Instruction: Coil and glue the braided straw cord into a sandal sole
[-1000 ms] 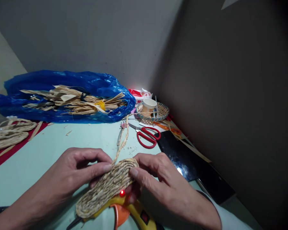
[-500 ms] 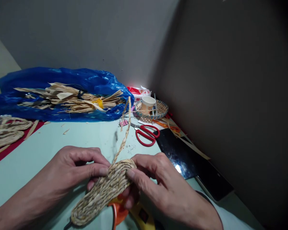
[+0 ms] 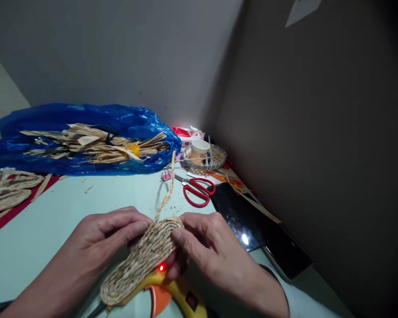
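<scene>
A long oval woven straw piece [image 3: 142,256], made of braid coiled in tight rows, is held slantwise between both hands. My left hand [image 3: 102,238] pinches its upper left edge, thumb and forefinger where a loose straw braid [image 3: 166,196] leaves the coil and stands up away from me. My right hand [image 3: 208,251] grips the rounded far end, thumb on top and the other fingers underneath. Below the piece lies a yellow glue gun [image 3: 182,293] with an orange trigger and a lit red light. Its dark nozzle shows past the near end of the straw piece.
A blue plastic bag [image 3: 119,115] with dry straw bundles [image 3: 116,148] lies at the back left. Red-handled scissors [image 3: 197,192], a paper cup [image 3: 199,152] on a small basket [image 3: 219,157], and a black tablet [image 3: 235,216] are beyond and to the right. Braid coils [image 3: 9,194] lie left.
My left fingers have shifted slightly along the edge near the loose braid. The straw piece has tilted a little, and more of the glue gun and its red light now shows.
</scene>
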Demonstrator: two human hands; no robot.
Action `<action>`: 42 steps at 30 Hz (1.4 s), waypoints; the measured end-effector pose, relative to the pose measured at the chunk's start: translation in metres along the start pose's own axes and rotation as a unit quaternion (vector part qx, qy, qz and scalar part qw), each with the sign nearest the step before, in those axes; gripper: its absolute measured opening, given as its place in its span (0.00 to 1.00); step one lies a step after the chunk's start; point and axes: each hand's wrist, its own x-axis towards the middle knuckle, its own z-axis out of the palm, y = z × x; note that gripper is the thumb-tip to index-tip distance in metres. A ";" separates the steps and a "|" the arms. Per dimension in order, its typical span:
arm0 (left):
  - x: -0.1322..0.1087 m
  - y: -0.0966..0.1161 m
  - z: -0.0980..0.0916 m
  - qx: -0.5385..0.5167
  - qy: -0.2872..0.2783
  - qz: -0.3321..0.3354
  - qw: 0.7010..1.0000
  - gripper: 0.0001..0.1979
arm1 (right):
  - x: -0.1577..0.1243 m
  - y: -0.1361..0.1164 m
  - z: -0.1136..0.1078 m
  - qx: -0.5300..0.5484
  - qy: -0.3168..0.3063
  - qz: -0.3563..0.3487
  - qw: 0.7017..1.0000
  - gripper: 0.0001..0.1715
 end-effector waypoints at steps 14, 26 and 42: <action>-0.017 -0.004 0.019 0.198 0.122 0.218 0.948 0.11 | -0.001 0.003 0.010 0.021 0.048 0.003 0.999 0.21; -0.012 0.003 0.016 0.143 0.102 0.158 0.972 0.13 | -0.001 0.002 0.013 0.070 0.040 -0.009 0.997 0.21; 0.010 -0.005 -0.018 -0.026 0.010 0.027 0.999 0.18 | 0.008 0.012 0.011 0.181 0.053 -0.016 0.982 0.24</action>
